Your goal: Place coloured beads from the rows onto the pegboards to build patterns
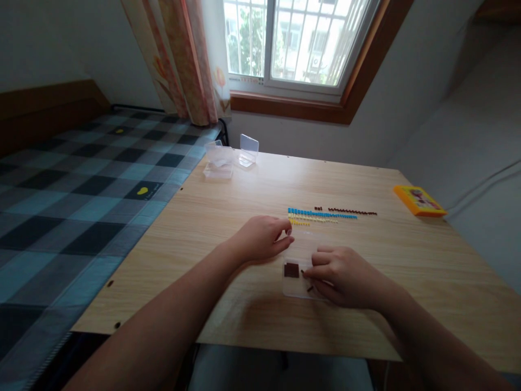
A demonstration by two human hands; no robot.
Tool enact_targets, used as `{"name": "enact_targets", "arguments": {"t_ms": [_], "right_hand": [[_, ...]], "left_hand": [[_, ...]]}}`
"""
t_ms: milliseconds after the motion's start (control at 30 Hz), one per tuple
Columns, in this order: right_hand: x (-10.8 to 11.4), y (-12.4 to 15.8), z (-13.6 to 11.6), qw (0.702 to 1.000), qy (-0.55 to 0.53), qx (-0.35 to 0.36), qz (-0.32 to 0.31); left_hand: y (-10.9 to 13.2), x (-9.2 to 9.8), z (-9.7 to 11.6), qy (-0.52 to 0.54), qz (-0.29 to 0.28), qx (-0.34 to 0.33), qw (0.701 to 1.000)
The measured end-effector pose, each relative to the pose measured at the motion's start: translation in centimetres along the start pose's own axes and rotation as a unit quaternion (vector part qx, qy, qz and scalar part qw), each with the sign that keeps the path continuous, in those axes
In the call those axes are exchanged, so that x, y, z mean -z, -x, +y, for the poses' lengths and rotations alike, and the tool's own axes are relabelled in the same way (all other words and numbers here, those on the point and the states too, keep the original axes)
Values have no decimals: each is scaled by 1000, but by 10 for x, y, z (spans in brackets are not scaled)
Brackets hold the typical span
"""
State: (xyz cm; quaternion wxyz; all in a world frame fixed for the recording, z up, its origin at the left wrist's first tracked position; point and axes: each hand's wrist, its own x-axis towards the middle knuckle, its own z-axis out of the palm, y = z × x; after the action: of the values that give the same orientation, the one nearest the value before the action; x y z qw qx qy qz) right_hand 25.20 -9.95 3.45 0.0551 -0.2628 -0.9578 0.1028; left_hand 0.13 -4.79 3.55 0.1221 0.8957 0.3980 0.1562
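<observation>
A small clear plastic tray [290, 285] lies on the wooden table [228, 212], with a dark brown square patch [291, 270] of tiny pieces on it. My right hand [345, 276] rests on the tray's right part, fingers pinched on a small brown piece [303, 272]. Another brown piece [310, 289] lies by the fingers. My left hand [262, 237] sits just left of and above the tray, fingers curled with thumb and forefinger close together; whether they hold anything is hidden. Rows of blue, yellow and brown small pieces [325, 214] lie beyond the hands.
Two clear plastic boxes [220, 160] with a raised lid [248, 147] stand at the table's far left corner. An orange box [419, 200] lies at the right edge. A bed with a checked cover [81, 184] adjoins the table on the left. A window is behind.
</observation>
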Motion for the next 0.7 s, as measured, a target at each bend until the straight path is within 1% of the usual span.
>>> {"name": "enact_targets", "arguments": {"t_ms": [167, 367, 567, 700], "right_hand": [[-2, -3, -1, 1000, 19, -12, 15], [2, -2, 0, 999, 8, -17, 31], [1, 0, 2, 999, 8, -30, 7], [0, -1, 1, 1000, 2, -23, 5]], "left_hand": [[0, 0, 1, 2, 2, 1, 1000], [0, 1, 1, 0, -4, 0, 1000], [0, 1, 2, 1, -8, 4, 1000], [0, 1, 1, -2, -5, 4, 1000]]}}
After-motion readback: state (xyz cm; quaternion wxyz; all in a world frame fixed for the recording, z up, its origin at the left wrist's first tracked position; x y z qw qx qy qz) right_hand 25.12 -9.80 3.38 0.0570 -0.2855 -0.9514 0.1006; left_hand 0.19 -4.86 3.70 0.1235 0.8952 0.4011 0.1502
